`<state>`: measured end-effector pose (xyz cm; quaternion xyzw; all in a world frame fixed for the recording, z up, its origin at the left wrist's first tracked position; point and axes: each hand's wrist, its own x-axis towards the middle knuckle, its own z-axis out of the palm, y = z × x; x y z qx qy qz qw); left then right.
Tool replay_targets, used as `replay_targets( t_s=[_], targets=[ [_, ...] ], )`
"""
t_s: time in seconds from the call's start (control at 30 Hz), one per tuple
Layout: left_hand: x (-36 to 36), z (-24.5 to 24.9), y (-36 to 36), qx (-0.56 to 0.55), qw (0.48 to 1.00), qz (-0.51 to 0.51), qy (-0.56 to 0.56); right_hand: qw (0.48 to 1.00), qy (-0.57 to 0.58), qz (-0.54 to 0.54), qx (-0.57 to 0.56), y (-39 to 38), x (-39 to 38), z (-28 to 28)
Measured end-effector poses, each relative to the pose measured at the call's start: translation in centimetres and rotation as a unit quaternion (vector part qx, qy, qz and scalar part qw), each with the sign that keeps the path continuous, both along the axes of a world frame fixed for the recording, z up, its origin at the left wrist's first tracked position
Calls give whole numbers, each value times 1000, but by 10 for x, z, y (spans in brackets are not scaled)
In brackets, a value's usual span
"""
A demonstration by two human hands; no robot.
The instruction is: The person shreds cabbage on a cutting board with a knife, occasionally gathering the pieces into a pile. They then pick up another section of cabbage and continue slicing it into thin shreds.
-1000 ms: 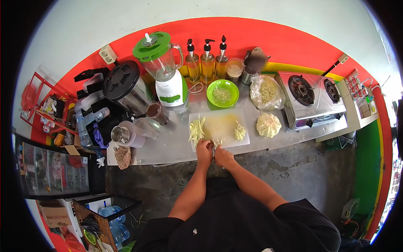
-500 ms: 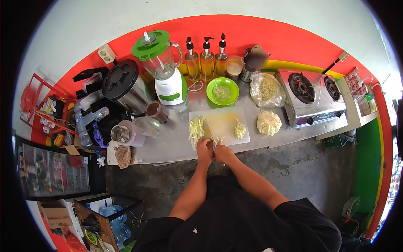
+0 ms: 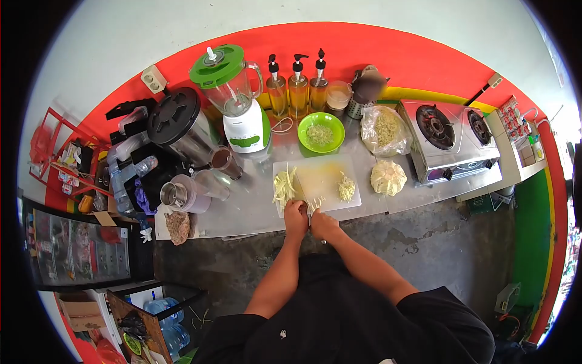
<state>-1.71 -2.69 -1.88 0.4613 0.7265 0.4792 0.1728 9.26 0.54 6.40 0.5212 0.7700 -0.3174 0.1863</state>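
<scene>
My left hand [image 3: 296,216] is closed, fingers curled at the near edge of a white cutting board [image 3: 327,169], pressing on cabbage that it mostly hides. Just right of it, my right hand [image 3: 326,225] grips a knife [image 3: 323,242]; the handle's end shows below the fist, and the narrow blade stands between the two hands. Pale cabbage strips [image 3: 283,185] lie on the board's left side, beyond my left hand. Fine shreds are scattered by the blade, and a small heap of shredded cabbage [image 3: 346,187] sits at the right.
Behind the board stands a green bowl [image 3: 304,143] holding shreds. To the right are a cabbage head [image 3: 388,178], a plastic bag [image 3: 383,129] of shreds and a gas stove [image 3: 451,159]. A blender [image 3: 245,128], pump bottles [image 3: 298,96] and a brown cup [image 3: 225,162] stand further back.
The right hand and knife have shifted very slightly at the board's near edge. The left hand and the cabbage heaps look the same.
</scene>
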Motion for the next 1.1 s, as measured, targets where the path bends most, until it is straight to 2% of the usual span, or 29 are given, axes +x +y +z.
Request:
replay_targets(
  t_s=[0.17, 0.37, 0.5, 0.6, 0.67, 0.8, 0.9, 0.97, 1.07, 1.1],
  targets=[
    [1, -3, 1, 11, 1000, 11, 9, 1000, 0, -30, 10, -2, -5, -13],
    [0, 3, -1, -17, 999, -8, -29, 1000, -17, -10, 0, 2, -4, 2],
    [-2, 7, 1, -38, 999, -7, 16, 1000, -15, -18, 0, -8, -4, -1],
    [-3, 8, -2, -35, 999, -6, 11, 1000, -1, -22, 0, -6, -5, -14],
    [-3, 10, -3, -32, 999, -10, 1, 996, 54, -63, 14, -1, -2, -22],
    [-4, 10, -7, 6, 1000, 21, -21, 990, 79, -106, 53, -4, 5, -26],
    [-4, 16, -6, 22, 998, 58, -21, 993, 84, -78, 34, -6, 12, -14],
    [-5, 18, -6, 33, 996, 78, -3, 996, 86, -22, 24, -11, 14, -8],
    [-6, 25, -6, -5, 996, 86, -12, 997, 75, -10, 1, -16, 22, -17],
    [-5, 25, -7, -15, 996, 83, 31, 997, 73, -12, 4, -15, 26, -18]
  ],
)
